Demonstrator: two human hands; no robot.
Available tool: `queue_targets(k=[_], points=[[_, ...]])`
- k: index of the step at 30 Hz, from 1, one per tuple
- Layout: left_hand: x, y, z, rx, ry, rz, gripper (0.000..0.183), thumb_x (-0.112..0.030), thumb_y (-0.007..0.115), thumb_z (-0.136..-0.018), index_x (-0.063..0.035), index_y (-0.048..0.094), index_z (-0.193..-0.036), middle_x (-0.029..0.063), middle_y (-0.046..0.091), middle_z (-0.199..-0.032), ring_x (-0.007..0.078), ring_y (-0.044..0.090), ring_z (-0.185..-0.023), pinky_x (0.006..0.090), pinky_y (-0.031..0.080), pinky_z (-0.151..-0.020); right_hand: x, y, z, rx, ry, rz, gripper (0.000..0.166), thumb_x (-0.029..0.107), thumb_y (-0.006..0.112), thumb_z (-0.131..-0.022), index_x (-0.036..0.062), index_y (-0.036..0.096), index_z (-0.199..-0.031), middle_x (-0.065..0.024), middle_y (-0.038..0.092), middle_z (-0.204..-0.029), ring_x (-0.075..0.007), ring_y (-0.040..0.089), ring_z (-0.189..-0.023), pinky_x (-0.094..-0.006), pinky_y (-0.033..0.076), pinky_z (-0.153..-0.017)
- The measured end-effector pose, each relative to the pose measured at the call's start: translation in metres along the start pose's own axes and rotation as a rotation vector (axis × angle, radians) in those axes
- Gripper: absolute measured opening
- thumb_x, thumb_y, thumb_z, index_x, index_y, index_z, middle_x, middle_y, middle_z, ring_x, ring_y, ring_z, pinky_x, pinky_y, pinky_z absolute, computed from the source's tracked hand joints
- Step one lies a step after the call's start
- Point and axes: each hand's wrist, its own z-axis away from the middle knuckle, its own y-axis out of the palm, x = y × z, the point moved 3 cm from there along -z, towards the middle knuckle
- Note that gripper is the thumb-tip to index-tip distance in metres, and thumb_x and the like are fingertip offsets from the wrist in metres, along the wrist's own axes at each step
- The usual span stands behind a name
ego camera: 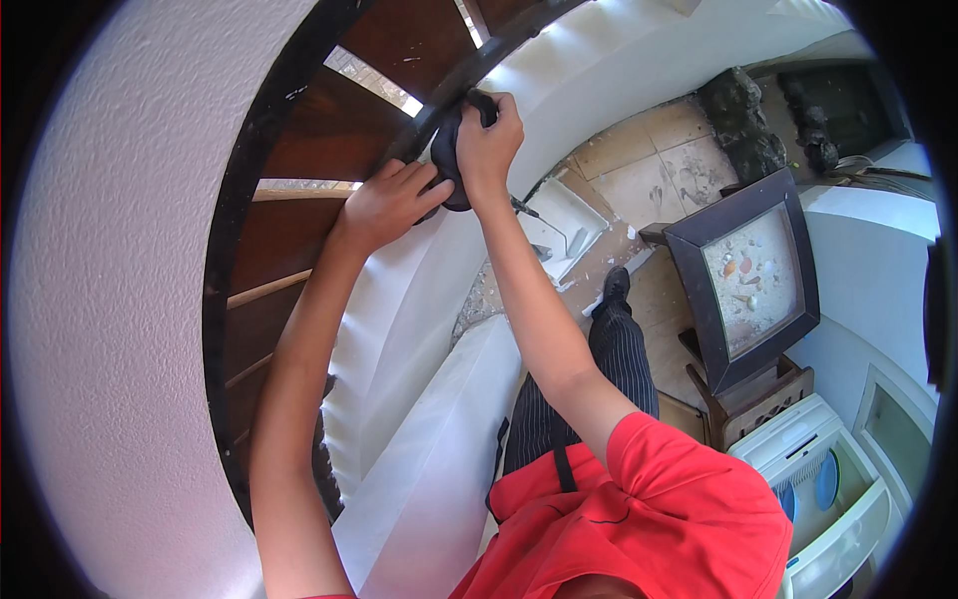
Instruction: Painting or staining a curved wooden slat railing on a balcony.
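Note:
Both my hands are at the lower black frame bar of a brown wood-slat panel point(322, 127), at the top centre. My right hand point(490, 146) is closed around the handle of a black hand tool point(449, 161), its kind not clear; the tool's body hangs beside the bar. Just left of it, my left hand point(397, 198) lies with its fingers on the bar and its thumb against the black tool. Its palm side is hidden, so its hold cannot be told. White wall ledges run below the panel.
On the tiled floor lies a white paint tray point(572, 224) with a small roller point(576, 243). A dark-framed table with shells point(748, 277) stands at right, above a white dish rack point(816, 479). Dark rocks point(748, 123) sit at upper right. A textured white wall point(135, 299) fills the left.

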Motion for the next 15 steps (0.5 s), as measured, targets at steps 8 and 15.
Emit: queue_targets(k=[8, 15], points=[[-0.002, -0.005, 0.005, -0.008, -0.003, -0.005, 0.043, 0.001, 0.061, -0.069, -0.0127, 0.057, -0.109, 0.0084, 0.053, -0.098, 0.0247, 0.054, -0.091, 0.0334, 0.042, -0.082, -0.01, -0.01, -0.009, 0.216, 0.005, 0.01, 0.015, 0.009, 0.063, -0.076, -0.0048, 0.06, -0.082, -0.0149, 0.063, -0.072, -0.0204, 0.058, -0.067, -0.0308, 0.046, -0.067], [-0.001, 0.001, -0.001, -0.013, 0.006, -0.01, 0.044, 0.002, 0.06, -0.068, -0.0129, 0.057, -0.11, 0.0081, 0.054, -0.096, 0.0249, 0.055, -0.089, 0.0338, 0.042, -0.081, -0.011, -0.007, -0.01, 0.067, 0.041, -0.046, 0.016, 0.009, 0.061, -0.077, -0.0049, 0.061, -0.085, -0.0169, 0.064, -0.077, -0.0249, 0.06, -0.072, -0.033, 0.046, -0.071]])
